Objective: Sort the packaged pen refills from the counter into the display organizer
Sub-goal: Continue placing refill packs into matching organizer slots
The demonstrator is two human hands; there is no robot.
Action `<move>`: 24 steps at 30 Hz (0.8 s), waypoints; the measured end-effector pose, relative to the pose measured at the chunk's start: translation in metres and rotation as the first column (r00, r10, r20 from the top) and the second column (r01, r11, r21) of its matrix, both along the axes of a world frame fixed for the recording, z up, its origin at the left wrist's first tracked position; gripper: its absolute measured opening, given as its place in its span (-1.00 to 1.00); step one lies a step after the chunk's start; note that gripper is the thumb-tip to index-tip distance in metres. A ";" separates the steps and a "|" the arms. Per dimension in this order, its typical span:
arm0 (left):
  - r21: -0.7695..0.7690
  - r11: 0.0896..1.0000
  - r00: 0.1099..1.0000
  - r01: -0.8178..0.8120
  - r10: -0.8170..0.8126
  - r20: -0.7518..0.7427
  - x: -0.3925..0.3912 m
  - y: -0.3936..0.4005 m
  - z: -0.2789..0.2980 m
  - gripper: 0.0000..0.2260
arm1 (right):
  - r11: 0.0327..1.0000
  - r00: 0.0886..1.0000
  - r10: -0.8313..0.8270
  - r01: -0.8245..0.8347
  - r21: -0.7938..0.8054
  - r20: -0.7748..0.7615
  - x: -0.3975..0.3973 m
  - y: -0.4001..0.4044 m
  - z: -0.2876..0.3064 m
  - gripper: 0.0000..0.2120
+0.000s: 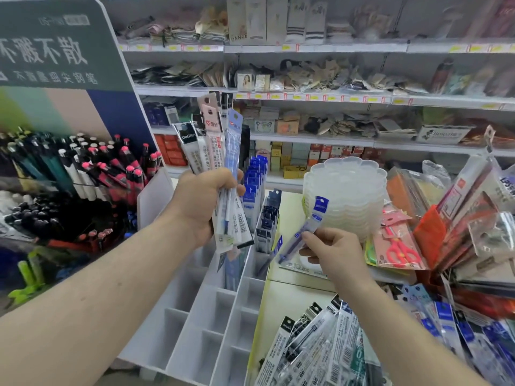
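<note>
My left hand [199, 203] grips a fanned bundle of refill packs [216, 140] upright above the white display organizer [200, 324]. My right hand [331, 250] pinches a single blue refill pack [308, 227], tilted, just right of the organizer's far end. Blue packs [255, 188] and dark packs [267, 221] stand in the organizer's far compartments; the near compartments look bare. A heap of loose refill packs [320, 349] lies on the counter [289, 299] at the lower right.
A pen display [83, 174] with a green sign stands at the left. Stacked clear flower-shaped trays [345, 188] sit behind my right hand. Packaged scissors [398, 249] and hanging packs crowd the right side. Store shelves fill the background.
</note>
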State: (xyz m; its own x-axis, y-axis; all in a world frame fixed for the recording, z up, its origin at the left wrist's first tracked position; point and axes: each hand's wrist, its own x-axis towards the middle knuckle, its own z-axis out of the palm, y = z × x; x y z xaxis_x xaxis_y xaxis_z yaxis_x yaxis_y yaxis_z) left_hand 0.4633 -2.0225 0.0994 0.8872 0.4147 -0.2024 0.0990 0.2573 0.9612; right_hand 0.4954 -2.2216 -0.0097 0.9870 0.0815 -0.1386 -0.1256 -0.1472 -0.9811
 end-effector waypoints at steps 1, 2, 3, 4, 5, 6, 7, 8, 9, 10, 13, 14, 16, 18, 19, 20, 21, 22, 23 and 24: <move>0.009 1.000 1.000 -0.002 0.002 0.000 0.000 -0.001 0.000 -0.80 | 1.000 1.000 -0.025 0.025 -0.014 0.009 0.000 0.001 -0.003 -0.87; 0.013 1.000 1.000 -0.005 0.005 0.000 0.000 -0.001 0.001 -0.80 | 0.998 0.999 -0.050 0.051 -0.024 0.015 0.000 0.003 -0.007 -0.85; 0.013 1.000 1.000 -0.008 0.008 0.003 0.000 -0.001 0.001 -0.80 | 0.997 0.997 -0.074 0.075 -0.027 0.015 -0.001 0.006 -0.012 -0.84; 0.015 1.000 1.000 -0.010 0.010 0.007 0.000 -0.002 0.002 -0.81 | 0.995 0.996 -0.092 0.093 -0.027 0.013 -0.002 0.010 -0.018 -0.82; 0.021 1.000 1.000 -0.012 0.012 0.010 0.001 -0.002 0.003 -0.81 | 0.994 0.994 -0.104 0.104 -0.034 0.013 -0.003 0.017 -0.024 -0.80; 0.028 1.000 1.000 -0.010 0.010 0.013 0.001 -0.002 0.003 -0.81 | 0.993 0.994 -0.109 0.109 -0.052 0.014 -0.006 0.024 -0.031 -0.78; 0.036 0.999 1.000 -0.006 0.005 0.014 0.001 -0.003 0.004 -0.81 | 0.992 0.994 -0.106 0.107 -0.071 0.013 -0.008 0.031 -0.038 -0.76; 0.044 0.999 1.000 0.002 -0.003 0.012 0.000 -0.003 0.004 -0.81 | 0.990 0.995 -0.104 0.103 -0.093 0.002 -0.009 0.039 -0.047 -0.75; 0.053 0.998 1.000 0.013 -0.014 0.005 0.000 -0.003 0.004 -0.81 | 0.988 0.994 -0.107 0.105 -0.116 -0.013 -0.010 0.045 -0.055 -0.74; 0.065 0.998 1.000 0.026 -0.025 -0.006 -0.001 -0.003 0.005 -0.82 | 0.985 0.993 -0.112 0.107 -0.137 -0.030 -0.011 0.051 -0.062 -0.74; 0.093 0.994 0.997 0.061 -0.055 -0.062 -0.004 -0.002 0.005 -0.82 | 0.981 0.991 -0.105 0.090 -0.174 -0.082 -0.009 0.061 -0.080 -0.79; 0.094 0.993 0.994 0.077 -0.069 -0.081 -0.005 -0.002 0.005 -0.81 | 0.978 0.992 -0.086 0.067 -0.195 -0.092 -0.009 0.063 -0.084 -0.80; 0.084 0.989 0.987 0.121 -0.111 -0.116 -0.008 -0.001 0.004 -0.83 | 0.967 0.994 -0.032 0.004 -0.257 -0.106 -0.008 0.064 -0.089 -0.79; 0.064 0.984 0.978 0.166 -0.156 -0.141 -0.012 -0.002 0.002 -0.85 | 0.942 0.992 0.016 -0.056 -0.331 -0.122 -0.006 0.063 -0.092 -0.77; 0.060 0.981 0.974 0.183 -0.172 -0.147 -0.014 -0.003 0.000 -0.86 | 0.928 0.991 0.033 -0.079 -0.364 -0.131 -0.004 0.062 -0.093 -0.77; 0.060 0.979 0.971 0.194 -0.183 -0.151 -0.015 -0.003 -0.001 -0.86 | 0.916 0.988 0.046 -0.102 -0.387 -0.150 -0.004 0.061 -0.093 -0.77; 0.057 0.977 0.969 0.204 -0.194 -0.151 -0.016 -0.004 -0.002 -0.87 | 0.910 0.984 0.058 -0.122 -0.395 -0.169 -0.003 0.060 -0.093 -0.76; 0.047 0.975 0.967 0.216 -0.207 -0.150 -0.017 -0.004 -0.002 -0.87 | 0.909 0.981 0.064 -0.134 -0.395 -0.185 -0.004 0.058 -0.092 -0.76; 0.038 0.972 0.963 0.231 -0.223 -0.150 -0.018 -0.005 -0.003 -0.86 | 0.908 0.978 0.063 -0.138 -0.395 -0.197 -0.004 0.057 -0.091 -0.75; 0.038 0.969 0.960 0.245 -0.237 -0.152 -0.018 -0.005 -0.003 -0.86 | 0.911 0.978 0.051 -0.128 -0.392 -0.201 -0.005 0.054 -0.088 -0.75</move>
